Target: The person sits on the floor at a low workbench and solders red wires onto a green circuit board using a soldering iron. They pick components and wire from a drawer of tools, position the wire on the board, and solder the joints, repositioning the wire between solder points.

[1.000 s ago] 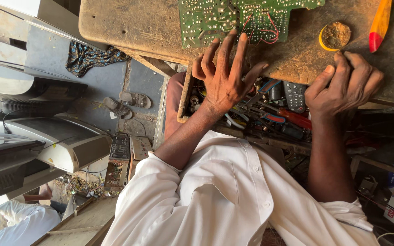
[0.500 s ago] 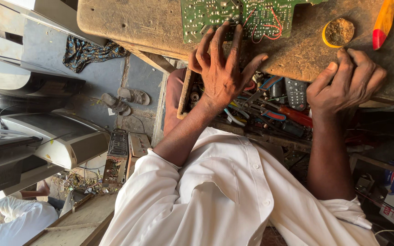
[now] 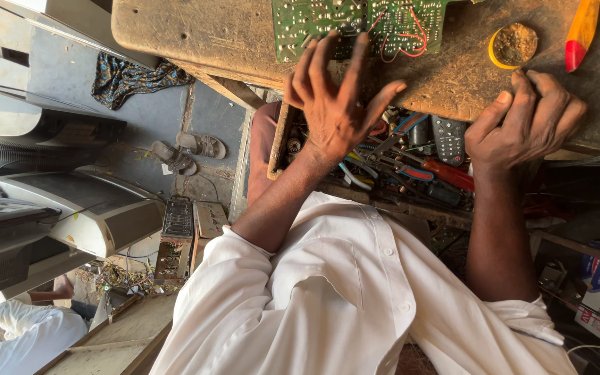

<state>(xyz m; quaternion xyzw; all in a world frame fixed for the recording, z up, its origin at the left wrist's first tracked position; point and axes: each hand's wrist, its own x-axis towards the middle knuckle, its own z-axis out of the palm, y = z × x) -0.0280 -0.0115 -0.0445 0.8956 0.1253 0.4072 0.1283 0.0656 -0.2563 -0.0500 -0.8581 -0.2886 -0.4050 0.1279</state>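
Head view. The left hand [image 3: 335, 104] is open, fingers spread, its fingertips [image 3: 359, 43] touching the near side of the green circuit board [image 3: 314, 21], which lies solder side up on the worktop [image 3: 196, 31]. The right hand [image 3: 529, 118] curls closed over the worktop's near edge, beside a yellow-rimmed tin [image 3: 513, 45]. Judged step: reaching for the board; grasping it calls for the fingers to close.

Worktop [image 3: 196, 31]: worn, scarred wooden slab, brown. On it: green circuit board [image 3: 355, 24] with red wires, solder side up; small round yellow-rimmed tin [image 3: 513, 45] of brown paste beside it; orange tool with red tip [image 3: 581, 31] just right of the tin. Right hand [image 3: 529, 121] grips the worktop's near edge.
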